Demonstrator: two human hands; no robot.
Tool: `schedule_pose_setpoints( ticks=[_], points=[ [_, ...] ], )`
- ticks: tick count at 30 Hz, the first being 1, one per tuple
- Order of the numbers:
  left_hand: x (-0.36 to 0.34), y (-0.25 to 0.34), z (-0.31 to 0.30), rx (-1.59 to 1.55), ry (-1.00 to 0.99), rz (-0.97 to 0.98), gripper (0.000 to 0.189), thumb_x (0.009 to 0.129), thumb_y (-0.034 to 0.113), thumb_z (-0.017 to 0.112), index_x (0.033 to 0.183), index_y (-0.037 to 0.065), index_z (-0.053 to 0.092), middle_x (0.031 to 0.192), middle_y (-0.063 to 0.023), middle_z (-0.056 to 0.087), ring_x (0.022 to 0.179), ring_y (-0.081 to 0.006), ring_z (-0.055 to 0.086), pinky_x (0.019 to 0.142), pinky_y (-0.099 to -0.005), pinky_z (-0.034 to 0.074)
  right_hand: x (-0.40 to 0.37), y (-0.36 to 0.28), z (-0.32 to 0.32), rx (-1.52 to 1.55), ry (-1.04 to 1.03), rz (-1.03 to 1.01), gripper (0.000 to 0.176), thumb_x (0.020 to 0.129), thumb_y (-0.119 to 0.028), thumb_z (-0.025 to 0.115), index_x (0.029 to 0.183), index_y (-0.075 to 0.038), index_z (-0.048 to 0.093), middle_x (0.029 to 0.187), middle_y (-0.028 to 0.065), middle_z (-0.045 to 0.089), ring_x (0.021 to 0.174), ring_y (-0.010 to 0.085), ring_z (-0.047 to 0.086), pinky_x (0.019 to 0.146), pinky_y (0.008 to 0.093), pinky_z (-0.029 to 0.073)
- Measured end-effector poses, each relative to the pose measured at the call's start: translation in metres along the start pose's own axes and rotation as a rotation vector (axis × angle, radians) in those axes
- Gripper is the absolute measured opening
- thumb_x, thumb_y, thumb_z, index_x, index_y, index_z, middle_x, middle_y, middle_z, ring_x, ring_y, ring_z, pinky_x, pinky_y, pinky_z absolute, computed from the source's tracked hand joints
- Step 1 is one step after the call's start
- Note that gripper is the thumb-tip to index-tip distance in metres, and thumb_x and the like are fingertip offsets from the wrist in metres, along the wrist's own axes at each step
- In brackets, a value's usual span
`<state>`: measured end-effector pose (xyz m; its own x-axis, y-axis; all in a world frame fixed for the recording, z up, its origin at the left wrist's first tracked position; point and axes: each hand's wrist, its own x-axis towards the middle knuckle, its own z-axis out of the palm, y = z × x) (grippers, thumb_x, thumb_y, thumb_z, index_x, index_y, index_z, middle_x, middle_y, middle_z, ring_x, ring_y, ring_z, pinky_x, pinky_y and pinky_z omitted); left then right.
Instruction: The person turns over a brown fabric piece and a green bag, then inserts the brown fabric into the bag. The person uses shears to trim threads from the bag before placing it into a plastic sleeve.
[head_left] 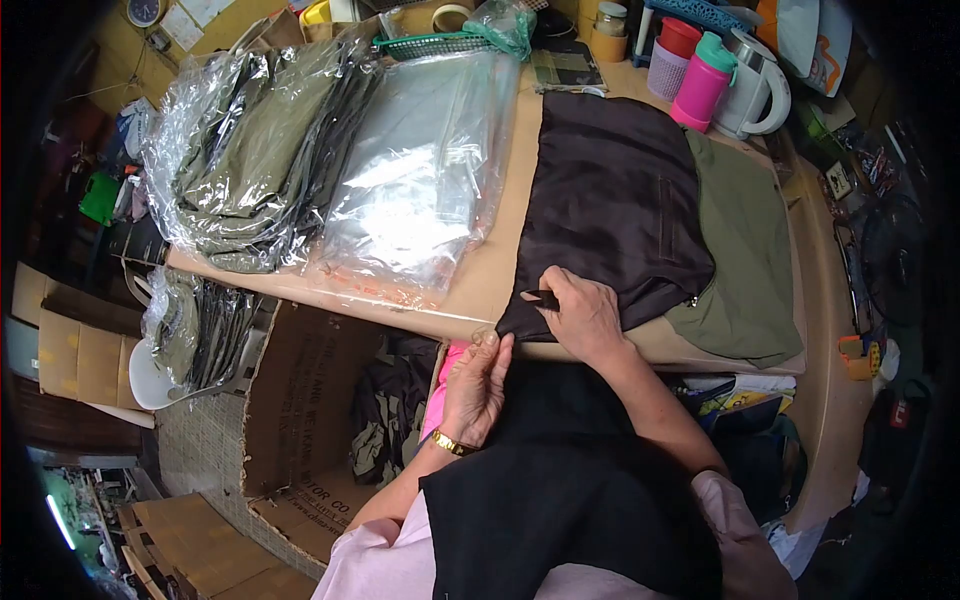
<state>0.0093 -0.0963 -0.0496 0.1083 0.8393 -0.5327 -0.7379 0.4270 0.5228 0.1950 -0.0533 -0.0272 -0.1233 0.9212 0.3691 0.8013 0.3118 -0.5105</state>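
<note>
The dark brown garment [610,200] hides part of the olive garment [745,250] lying beneath it.

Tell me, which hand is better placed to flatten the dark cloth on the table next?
Probably the right hand. It rests on top of the dark cloth up on the table, pinching a bit of it. The left hand sits lower, pinching the cloth's corner at the table's edge.

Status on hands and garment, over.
Left hand pinching dark garment corner at table edge. Right hand gripping its hem. Olive garment underneath, plastic bags apart, left.
</note>
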Motion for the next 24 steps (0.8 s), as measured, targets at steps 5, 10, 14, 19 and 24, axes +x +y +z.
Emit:
schedule_pose_setpoints(
  ticks=[5,10,14,19,24],
  points=[
    [-0.005,0.015,0.003,-0.152,-0.158,-0.079,0.015,0.101,0.006,0.057,0.106,-0.008,0.061,0.111,-0.0144,0.067,0.117,-0.0282,0.064,0.104,-0.0329,0.055,0.002,-0.015,-0.017,0.378,-0.001,0.157,0.031,0.084,-0.021,0.074,0.106,-0.006,0.059,0.095,0.0141,0.063,0.089,0.0358,0.066,0.073,0.0464,0.051],
    [-0.003,0.017,0.004,-0.137,-0.315,-0.063,0.014,0.102,0.006,0.055,0.105,-0.007,0.06,0.11,-0.0139,0.067,0.116,-0.0264,0.065,0.104,-0.0336,0.055,-0.007,-0.043,-0.052,0.109,0.01,-0.15,0.028,0.084,-0.017,0.073,0.107,-0.006,0.062,0.097,0.0086,0.058,0.086,0.0278,0.064,0.069,0.0398,0.047],
    [-0.003,0.015,0.005,-0.022,-0.345,-0.02,0.015,0.103,0.01,0.055,0.105,-0.004,0.061,0.104,-0.0102,0.067,0.101,-0.0189,0.068,0.096,-0.0303,0.058,-0.013,-0.053,-0.052,-0.015,0.089,-0.315,0.016,0.081,-0.012,0.071,0.094,-0.008,0.062,0.086,0.0046,0.053,0.073,0.0197,0.059,0.062,0.0351,0.039],
    [-0.009,0.017,0.013,0.072,-0.376,0.058,0.016,0.103,0.013,0.055,0.106,-0.002,0.062,0.101,-0.0081,0.067,0.092,-0.0146,0.067,0.091,-0.0285,0.059,-0.014,-0.056,-0.044,-0.162,0.167,-0.444,0.012,0.082,-0.011,0.062,0.079,-0.009,0.051,0.076,0.0042,0.045,0.064,0.0173,0.052,0.058,0.0321,0.036],
    [-0.006,0.016,0.006,0.145,-0.398,0.079,0.016,0.103,0.012,0.057,0.104,-0.002,0.064,0.1,-0.0072,0.067,0.093,-0.0133,0.067,0.091,-0.0284,0.058,-0.015,-0.06,-0.045,-0.203,0.158,-0.464,0.013,0.081,-0.011,0.063,0.078,-0.009,0.05,0.075,0.004,0.045,0.063,0.0168,0.051,0.058,0.0309,0.036]
  ],
)
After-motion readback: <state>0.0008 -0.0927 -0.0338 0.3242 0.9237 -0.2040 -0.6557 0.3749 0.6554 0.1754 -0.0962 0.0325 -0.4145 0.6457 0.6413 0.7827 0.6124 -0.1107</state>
